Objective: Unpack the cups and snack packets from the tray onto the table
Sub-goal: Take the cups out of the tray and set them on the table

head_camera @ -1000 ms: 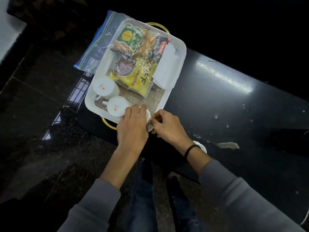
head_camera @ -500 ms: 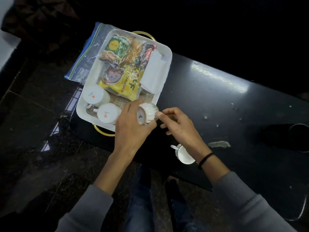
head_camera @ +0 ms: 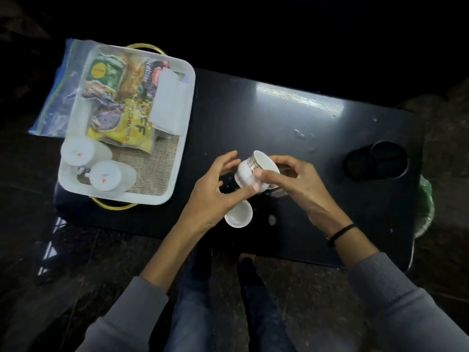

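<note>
My right hand (head_camera: 291,179) grips a small white patterned cup (head_camera: 250,171), tilted in the air over the black table (head_camera: 279,118). My left hand (head_camera: 215,189) is beside it with fingers spread; its thumb touches the cup's base. A second white cup (head_camera: 238,215) stands upright on the table just below the hands. To the left, the white tray (head_camera: 121,198) holds two upside-down white cups (head_camera: 76,152) (head_camera: 105,175), several snack packets including a yellow one (head_camera: 129,125) and a green one (head_camera: 104,72), and a white folded napkin (head_camera: 170,102).
A clear zip bag with a blue edge (head_camera: 57,97) lies under the tray's left side. Two black round containers (head_camera: 375,161) stand at the table's right end, with something green (head_camera: 425,207) past that edge. My legs are below the table's front edge.
Both hands moved right from the tray's front rim, lifting a cup out over the table. The cup passed from my left hand's grip into my right hand.
</note>
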`<state>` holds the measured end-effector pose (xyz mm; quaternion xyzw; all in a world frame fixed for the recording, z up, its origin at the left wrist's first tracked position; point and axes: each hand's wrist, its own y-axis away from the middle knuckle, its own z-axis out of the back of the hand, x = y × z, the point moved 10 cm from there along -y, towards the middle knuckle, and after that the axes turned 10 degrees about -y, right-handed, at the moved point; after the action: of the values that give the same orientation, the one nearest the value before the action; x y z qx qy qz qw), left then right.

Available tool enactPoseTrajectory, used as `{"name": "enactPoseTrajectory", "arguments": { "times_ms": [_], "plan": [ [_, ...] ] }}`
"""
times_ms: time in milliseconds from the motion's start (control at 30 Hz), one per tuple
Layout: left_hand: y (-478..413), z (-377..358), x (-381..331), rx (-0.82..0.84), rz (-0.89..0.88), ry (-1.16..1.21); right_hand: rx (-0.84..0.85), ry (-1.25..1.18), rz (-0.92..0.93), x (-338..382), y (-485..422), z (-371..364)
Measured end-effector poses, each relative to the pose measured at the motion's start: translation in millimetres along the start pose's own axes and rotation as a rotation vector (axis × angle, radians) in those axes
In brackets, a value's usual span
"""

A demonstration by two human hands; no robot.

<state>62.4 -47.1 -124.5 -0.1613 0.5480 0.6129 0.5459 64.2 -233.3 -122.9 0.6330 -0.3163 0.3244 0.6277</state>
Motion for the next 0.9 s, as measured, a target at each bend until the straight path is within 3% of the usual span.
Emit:
{"name": "enactPoseTrajectory", "arguments": {
  "times_ms": [133, 467, 900],
  "plan": [
    [11, -19, 6, 0.078, 0.012, -0.291, -0.139, 0.312, 0.076, -21, 21, 44],
    [30, -50, 14, 0.109, -0.056, -0.625, 0.020, 0.895, 0.229, -66, 57, 39],
    [31, -54, 12, 0.055, -0.104, -0.672, 0.052, 1.032, 0.207, -82, 66, 37]
  ]
}}
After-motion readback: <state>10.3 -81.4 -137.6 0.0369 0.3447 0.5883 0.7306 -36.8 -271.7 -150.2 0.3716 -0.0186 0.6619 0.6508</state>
